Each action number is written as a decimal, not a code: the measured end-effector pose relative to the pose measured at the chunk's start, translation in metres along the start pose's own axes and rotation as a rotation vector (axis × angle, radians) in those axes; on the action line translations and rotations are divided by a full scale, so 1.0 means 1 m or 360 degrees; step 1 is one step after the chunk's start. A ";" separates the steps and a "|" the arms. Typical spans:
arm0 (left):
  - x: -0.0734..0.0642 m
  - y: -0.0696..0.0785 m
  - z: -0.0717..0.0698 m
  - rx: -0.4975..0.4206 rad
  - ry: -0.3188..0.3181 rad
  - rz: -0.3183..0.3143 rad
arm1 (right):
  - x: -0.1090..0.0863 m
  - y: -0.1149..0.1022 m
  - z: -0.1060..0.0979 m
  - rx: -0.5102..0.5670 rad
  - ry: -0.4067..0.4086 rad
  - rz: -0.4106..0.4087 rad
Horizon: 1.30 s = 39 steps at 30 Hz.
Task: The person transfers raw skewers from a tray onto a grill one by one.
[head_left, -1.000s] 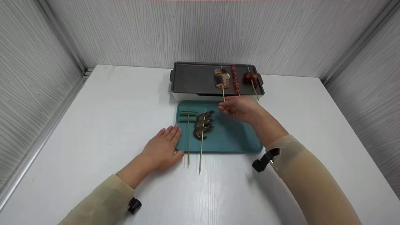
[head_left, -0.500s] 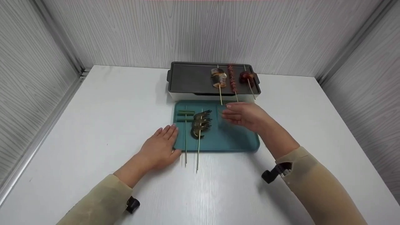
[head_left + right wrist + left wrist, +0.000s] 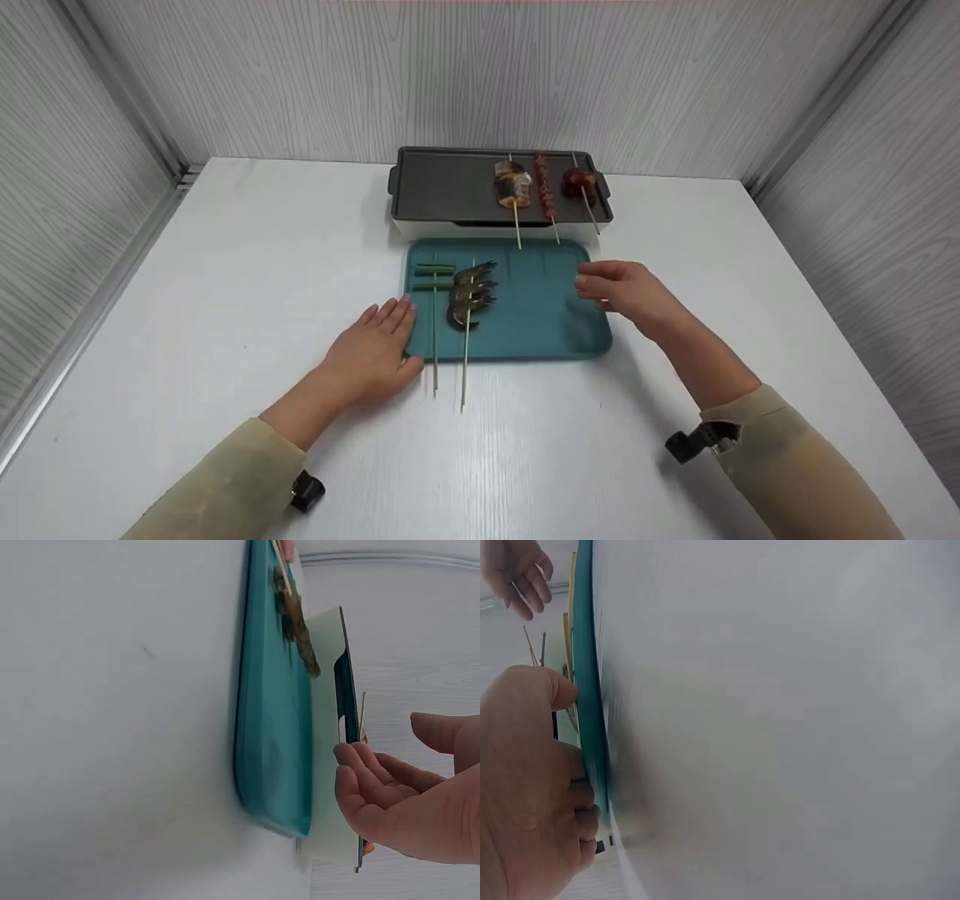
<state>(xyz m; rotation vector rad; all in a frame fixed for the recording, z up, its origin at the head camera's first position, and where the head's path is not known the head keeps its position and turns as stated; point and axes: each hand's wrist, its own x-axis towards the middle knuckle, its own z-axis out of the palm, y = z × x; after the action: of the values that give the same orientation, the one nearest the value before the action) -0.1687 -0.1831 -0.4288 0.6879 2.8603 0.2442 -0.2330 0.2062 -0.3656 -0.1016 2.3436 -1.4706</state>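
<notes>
White tabletop (image 3: 225, 300) is carrying the whole set-up; noting left to right.

Left hand (image 3: 371, 356) is resting at the near-left corner of a teal, shallow rectangular tray with rounded corners (image 3: 555, 322). Its fingers are lying straight, side by side along the rim, thumb spread apart at the near edge; it is touching the tray, probably steadying it, and gripping no skewer.

On the tray's left part, a wooden stick threaded with short green stalk pieces (image 3: 433, 286) is lying beside a wooden stick of grey-brown shrimp (image 3: 470, 298). Both bare ends are overhanging the near rim.

Behind the tray, a dark flat griddle plate on a white base (image 3: 442, 187) is bearing three skewers on its right half: pale, dark-skinned chunks (image 3: 513, 187), a thin row of small red pieces (image 3: 544, 187), and glossy dark-red lumps (image 3: 578, 186). Their sticks are projecting over the front edge.

Right hand (image 3: 626, 289) is hovering near the tray's right edge, thumb parted from loosely bent fingers, holding nothing.

Judgement: skewers are being laid out on the griddle, this being a pause between placements. The next move is probably calling for pinching the shrimp's bare stick and lifting it level onto the griddle's bare left half.
</notes>
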 end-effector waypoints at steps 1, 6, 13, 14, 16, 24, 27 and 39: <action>0.000 0.000 0.000 -0.0002 0.0006 0.0003 | -0.001 0.003 -0.001 -0.0080 0.0029 -0.0017; -0.001 -0.001 0.001 0.0009 0.0019 0.0005 | -0.006 0.019 -0.002 -0.0427 0.0131 -0.0075; -0.003 0.001 0.000 -0.0027 0.0016 -0.0005 | -0.006 0.038 0.002 -0.0854 0.0129 -0.0170; -0.004 0.002 0.000 -0.0049 0.0018 -0.0007 | -0.006 0.041 0.002 -0.0905 0.0115 -0.0186; -0.007 0.003 -0.002 -0.0105 0.0027 -0.0008 | -0.006 0.045 0.002 -0.0986 0.0073 -0.0202; -0.020 0.012 -0.014 -0.0409 0.0197 -0.0008 | -0.004 0.056 0.003 -0.1167 -0.0110 -0.0166; -0.025 0.015 -0.018 -0.0541 0.0286 -0.0031 | -0.003 0.060 0.002 -0.1181 -0.0145 -0.0152; -0.036 0.026 -0.031 -0.1303 0.0397 -0.0320 | -0.001 0.062 0.002 -0.1197 -0.0231 -0.0124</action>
<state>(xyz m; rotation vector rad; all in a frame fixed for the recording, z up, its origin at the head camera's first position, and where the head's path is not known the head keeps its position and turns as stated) -0.1326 -0.1810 -0.3887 0.2069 2.6320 1.4318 -0.2234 0.2329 -0.4213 -0.4762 2.6531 -0.5125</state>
